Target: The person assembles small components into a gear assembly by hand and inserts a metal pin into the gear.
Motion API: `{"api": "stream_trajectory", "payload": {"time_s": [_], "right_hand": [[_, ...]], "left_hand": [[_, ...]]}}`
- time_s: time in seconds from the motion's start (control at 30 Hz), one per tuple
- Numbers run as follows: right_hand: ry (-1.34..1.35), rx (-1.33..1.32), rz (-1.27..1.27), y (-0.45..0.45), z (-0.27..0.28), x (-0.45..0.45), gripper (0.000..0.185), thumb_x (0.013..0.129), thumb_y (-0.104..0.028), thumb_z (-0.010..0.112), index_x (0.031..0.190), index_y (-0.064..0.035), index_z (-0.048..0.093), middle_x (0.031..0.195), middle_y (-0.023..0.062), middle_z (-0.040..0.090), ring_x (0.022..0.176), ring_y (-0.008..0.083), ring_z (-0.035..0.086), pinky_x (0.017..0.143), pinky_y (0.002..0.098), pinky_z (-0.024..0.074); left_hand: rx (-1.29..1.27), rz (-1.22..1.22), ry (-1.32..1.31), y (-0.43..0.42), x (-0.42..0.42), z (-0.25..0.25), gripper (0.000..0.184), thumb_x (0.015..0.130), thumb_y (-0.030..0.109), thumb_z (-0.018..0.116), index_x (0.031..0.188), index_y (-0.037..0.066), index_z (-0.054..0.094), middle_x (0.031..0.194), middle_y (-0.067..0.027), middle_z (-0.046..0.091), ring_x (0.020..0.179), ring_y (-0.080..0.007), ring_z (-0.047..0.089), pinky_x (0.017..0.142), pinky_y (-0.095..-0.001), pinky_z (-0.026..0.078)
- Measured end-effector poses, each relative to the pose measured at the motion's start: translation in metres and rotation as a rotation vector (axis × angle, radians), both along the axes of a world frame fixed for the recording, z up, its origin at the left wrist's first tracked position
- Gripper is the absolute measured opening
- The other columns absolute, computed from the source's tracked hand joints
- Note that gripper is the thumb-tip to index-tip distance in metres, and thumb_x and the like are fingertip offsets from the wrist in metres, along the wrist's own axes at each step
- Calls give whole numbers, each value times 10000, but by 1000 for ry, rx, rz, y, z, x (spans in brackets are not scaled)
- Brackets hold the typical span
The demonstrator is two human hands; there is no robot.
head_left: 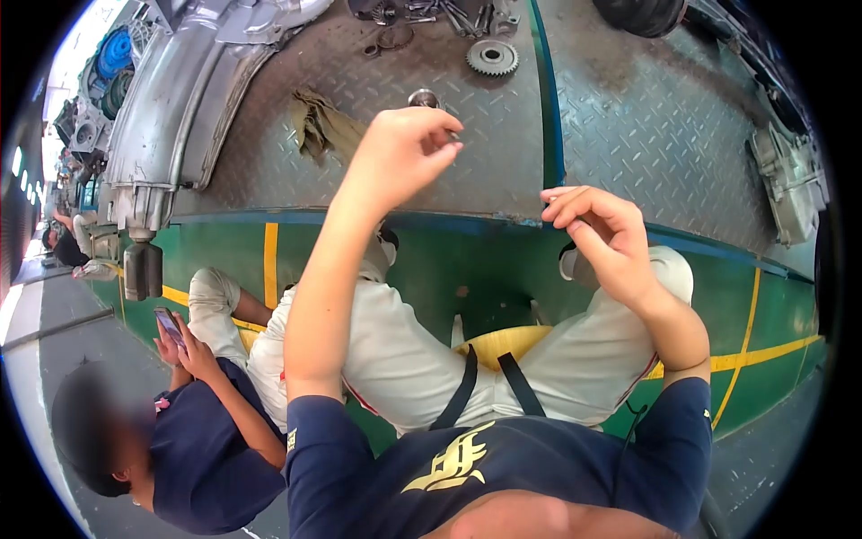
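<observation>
Steadiness counts: the left grip [413,148] curls part-open just short of the round metal part [423,97] on the counter [503,166], the right grip [600,225] half-closed near its front edge. Light fingertips would help; whether either holds anything, I can't tell.

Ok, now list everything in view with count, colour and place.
Toothed gear: one, grey, top centre
Metal surface: two sections, grey-brown, across top
Small metal parts: several, grey, top edge
Round metal part: one, silver, below-left of gear
Cloth: one, olive-brown, left of centre
Large casing: one, silver, upper left
Casing: one, silver, far right
Stool: one, yellow, beneath wearer
Co-worker: one, navy shirt, lower left
Phone: one, dark, co-worker's hands
Left hand: one, bare, above surface
Right hand: one, bare, near surface's front edge
</observation>
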State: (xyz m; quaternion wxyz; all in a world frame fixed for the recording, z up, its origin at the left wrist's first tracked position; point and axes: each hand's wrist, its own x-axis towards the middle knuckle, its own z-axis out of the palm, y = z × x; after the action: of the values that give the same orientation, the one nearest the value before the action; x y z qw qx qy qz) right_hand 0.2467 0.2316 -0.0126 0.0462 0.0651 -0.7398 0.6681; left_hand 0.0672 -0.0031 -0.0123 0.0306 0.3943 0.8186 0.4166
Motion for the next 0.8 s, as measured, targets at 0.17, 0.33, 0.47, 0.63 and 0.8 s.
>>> {"api": "stream_trajectory", "payload": {"time_s": [0.17, 0.33, 0.47, 0.63, 0.8], "right_hand": [[46, 6, 29, -11, 3, -7, 117, 850, 65, 551, 903, 37, 653, 1007, 149, 711, 1138, 291, 653, 1019, 404, 489], [46, 29, 56, -18, 9, -9, 117, 837, 61, 560, 901, 33, 654, 1004, 161, 716, 1131, 305, 663, 1013, 411, 491], [44, 57, 45, -16, 4, -9, 125, 835, 53, 563, 905, 27, 663, 994, 143, 723, 1126, 303, 668, 996, 404, 501], [41, 53, 37, -8, 0, -5, 127, 839, 50, 556, 905, 31, 663, 1006, 134, 719, 1143, 287, 658, 998, 390, 495], [10, 19, 29, -7, -2, -6, 127, 851, 57, 550, 906, 33, 662, 1008, 125, 714, 1151, 272, 648, 999, 376, 490]], "left_hand": [[41, 87, 255, 20, -15, -4, 161, 863, 113, 737, 986, 10, 732, 861, -139, 738, 725, -248, 718, 692, -341, 568], [114, 309, 138, 18, -34, 3, 160, 867, 123, 744, 945, -16, 728, 684, -100, 697, 610, -98, 630, 592, -278, 510], [100, 417, 105, -4, -44, 4, 125, 873, 111, 740, 892, -12, 732, 675, -46, 694, 620, -54, 607, 596, -244, 493], [89, 390, -32, -25, -31, 11, 134, 841, 114, 734, 839, -18, 711, 656, -72, 683, 588, -106, 626, 592, -271, 502], [90, 334, -38, -32, -17, 13, 98, 896, 78, 728, 889, -20, 719, 703, 2, 672, 645, -34, 595, 603, -211, 465]]}}
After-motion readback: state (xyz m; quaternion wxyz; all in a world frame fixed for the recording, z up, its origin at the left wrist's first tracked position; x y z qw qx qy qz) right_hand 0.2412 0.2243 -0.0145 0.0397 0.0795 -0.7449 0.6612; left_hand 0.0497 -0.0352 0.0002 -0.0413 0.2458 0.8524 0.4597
